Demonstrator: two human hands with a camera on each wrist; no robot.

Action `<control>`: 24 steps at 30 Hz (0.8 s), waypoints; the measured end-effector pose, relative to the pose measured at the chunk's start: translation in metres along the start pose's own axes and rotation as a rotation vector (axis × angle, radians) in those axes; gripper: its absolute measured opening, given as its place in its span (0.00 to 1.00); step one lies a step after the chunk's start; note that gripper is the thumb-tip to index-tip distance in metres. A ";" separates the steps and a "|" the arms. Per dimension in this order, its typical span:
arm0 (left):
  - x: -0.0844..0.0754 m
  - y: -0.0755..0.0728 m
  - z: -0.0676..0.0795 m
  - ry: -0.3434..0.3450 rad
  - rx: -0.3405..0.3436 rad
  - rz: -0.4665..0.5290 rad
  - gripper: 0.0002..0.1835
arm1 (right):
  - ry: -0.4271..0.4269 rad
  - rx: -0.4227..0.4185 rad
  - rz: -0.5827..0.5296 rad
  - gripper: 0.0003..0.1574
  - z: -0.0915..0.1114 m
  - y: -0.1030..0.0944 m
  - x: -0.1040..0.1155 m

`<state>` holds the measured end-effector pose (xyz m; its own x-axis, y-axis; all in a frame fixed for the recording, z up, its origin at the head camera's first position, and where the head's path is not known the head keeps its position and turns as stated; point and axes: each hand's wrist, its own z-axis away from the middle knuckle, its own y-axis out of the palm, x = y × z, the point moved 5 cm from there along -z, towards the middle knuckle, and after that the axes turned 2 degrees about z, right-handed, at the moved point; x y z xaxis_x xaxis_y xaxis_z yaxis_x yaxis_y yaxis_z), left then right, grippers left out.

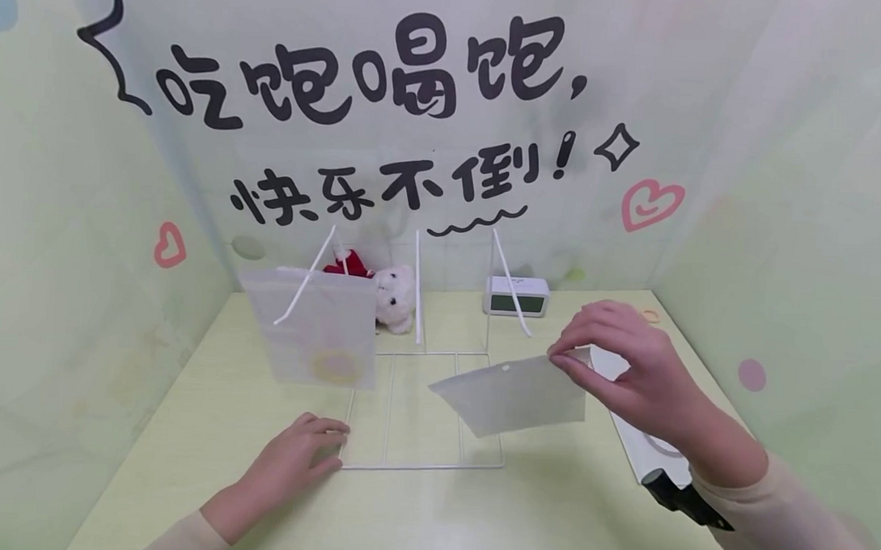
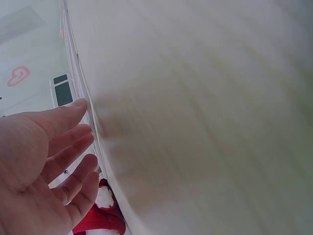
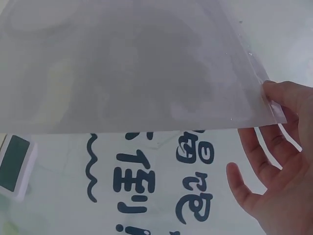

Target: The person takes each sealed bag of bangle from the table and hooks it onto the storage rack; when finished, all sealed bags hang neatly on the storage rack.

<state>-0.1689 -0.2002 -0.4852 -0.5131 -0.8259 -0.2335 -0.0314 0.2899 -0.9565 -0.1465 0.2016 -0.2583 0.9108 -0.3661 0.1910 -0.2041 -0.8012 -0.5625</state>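
My right hand (image 1: 627,362) pinches a frosted plastic bag (image 1: 516,395) by one top corner, between thumb and fingers. The bag hangs tilted over the right part of a white wire rack (image 1: 422,468), with a small hole near its top edge. In the right wrist view, the thumb of the right hand (image 3: 283,147) lies on the strip along the bag's edge. My left hand (image 1: 299,456) touches the rack's front left corner with relaxed fingers. A second frosted bag (image 1: 315,327) hangs from the rack's left prong (image 1: 304,290).
Behind the rack sit a white plush toy (image 1: 396,298) with red clothing and a white digital clock (image 1: 517,296). A white tray-like object (image 1: 628,431) lies to the right, partly behind my right hand. Printed curtains enclose the table (image 1: 548,521) at the back and sides.
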 end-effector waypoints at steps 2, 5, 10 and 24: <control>0.000 -0.001 0.000 0.000 -0.002 0.001 0.17 | -0.017 -0.017 0.020 0.16 -0.008 -0.001 0.006; -0.001 -0.002 0.000 -0.001 -0.002 -0.001 0.17 | -0.038 -0.030 0.033 0.16 -0.020 -0.001 0.011; -0.001 -0.001 0.001 0.003 0.003 -0.008 0.17 | -0.067 -0.005 0.014 0.08 -0.035 0.004 0.019; 0.001 0.002 0.003 0.018 -0.008 -0.007 0.16 | -0.067 0.047 -0.039 0.10 -0.064 0.035 0.027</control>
<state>-0.1667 -0.2017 -0.4876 -0.5282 -0.8192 -0.2236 -0.0419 0.2881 -0.9567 -0.1524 0.1336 -0.2211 0.9401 -0.3009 0.1604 -0.1520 -0.7909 -0.5928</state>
